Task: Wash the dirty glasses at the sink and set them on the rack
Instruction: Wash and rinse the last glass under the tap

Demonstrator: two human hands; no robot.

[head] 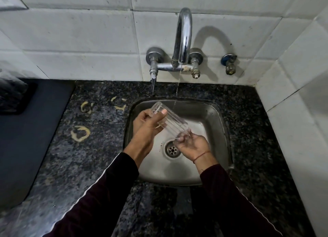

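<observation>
A clear ribbed glass lies tilted over the steel sink, its base up-left and its mouth down-right. My left hand grips the base end, thumb across the ribs. At the mouth, my right hand has its fingers curled round the rim, and some seem to reach inside. A thin stream of water falls from the chrome tap into the back of the sink, just right of the glass's base. No rack is in view.
Dark speckled granite counter surrounds the sink, with pale ring-shaped scraps on its left. A dark mat lies at far left. White tiled walls stand behind and to the right. The drain sits under my right hand.
</observation>
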